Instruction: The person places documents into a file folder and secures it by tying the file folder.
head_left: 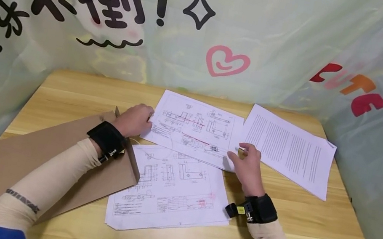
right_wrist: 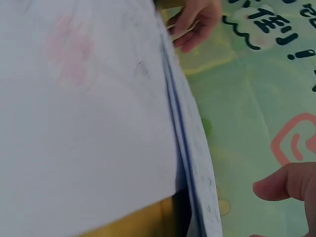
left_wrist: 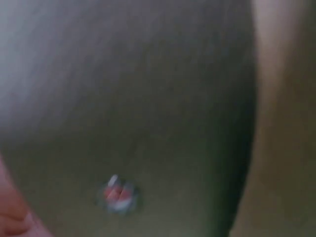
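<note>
A stack of printed technical drawing sheets (head_left: pixel 197 131) lies across the middle, overlapping a lower set of drawing sheets (head_left: pixel 169 201). At the stack's left edge, my left hand (head_left: pixel 134 119) grips it with curled fingers. My right hand (head_left: pixel 248 168) is by the stack's right edge, thumb and fingers apart. In the right wrist view, the right thumb (right_wrist: pixel 284 182) shows clear of the paper, and the upper stack's layered edge (right_wrist: pixel 180 118) appears slightly raised above the lower sheets. The left wrist view is dark and blurred, with part of the left hand (left_wrist: pixel 15 217) in its corner.
A brown cardboard folder or flat box (head_left: pixel 38 161) lies at the left, under my left forearm. Several text pages (head_left: pixel 289 154) sit at the right on the wooden table (head_left: pixel 294 231). A printed curtain (head_left: pixel 286 38) stands behind and around the table.
</note>
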Available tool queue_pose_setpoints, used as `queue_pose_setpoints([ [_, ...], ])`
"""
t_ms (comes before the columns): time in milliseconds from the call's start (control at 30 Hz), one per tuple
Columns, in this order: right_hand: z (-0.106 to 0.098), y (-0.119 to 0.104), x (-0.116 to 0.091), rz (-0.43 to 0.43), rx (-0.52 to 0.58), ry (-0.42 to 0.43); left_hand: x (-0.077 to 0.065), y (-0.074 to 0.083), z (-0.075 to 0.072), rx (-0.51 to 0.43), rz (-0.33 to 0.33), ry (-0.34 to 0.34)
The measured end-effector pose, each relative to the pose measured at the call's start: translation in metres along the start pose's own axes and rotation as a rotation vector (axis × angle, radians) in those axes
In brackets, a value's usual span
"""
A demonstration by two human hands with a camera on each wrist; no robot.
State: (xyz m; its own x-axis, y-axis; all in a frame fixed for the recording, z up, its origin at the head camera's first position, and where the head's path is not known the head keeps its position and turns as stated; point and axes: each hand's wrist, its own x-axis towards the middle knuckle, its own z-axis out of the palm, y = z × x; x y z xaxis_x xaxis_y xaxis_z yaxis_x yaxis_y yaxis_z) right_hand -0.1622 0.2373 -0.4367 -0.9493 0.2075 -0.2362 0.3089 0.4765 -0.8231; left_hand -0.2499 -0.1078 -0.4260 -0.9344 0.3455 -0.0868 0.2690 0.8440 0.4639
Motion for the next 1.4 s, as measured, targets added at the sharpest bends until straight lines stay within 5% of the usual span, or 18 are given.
queue_pose_setpoints([
  [233,0.000,-0.006,0.003,0.033,0.156,-0.001,0.002,0.001,0.003,-0.028,-0.041,0.009],
  [733,0.001,-0.001,0.008,0.056,0.434,0.176,-0.003,0.001,0.004,-0.028,-0.036,0.024],
  [1067,0.003,0.006,0.010,0.050,0.516,-0.087,-0.003,0.000,0.006,-0.053,-0.036,0.026],
  [1400,0.000,0.010,0.006,-0.028,0.592,-0.098,-0.003,-0.001,0.008,-0.081,0.002,0.044],
])
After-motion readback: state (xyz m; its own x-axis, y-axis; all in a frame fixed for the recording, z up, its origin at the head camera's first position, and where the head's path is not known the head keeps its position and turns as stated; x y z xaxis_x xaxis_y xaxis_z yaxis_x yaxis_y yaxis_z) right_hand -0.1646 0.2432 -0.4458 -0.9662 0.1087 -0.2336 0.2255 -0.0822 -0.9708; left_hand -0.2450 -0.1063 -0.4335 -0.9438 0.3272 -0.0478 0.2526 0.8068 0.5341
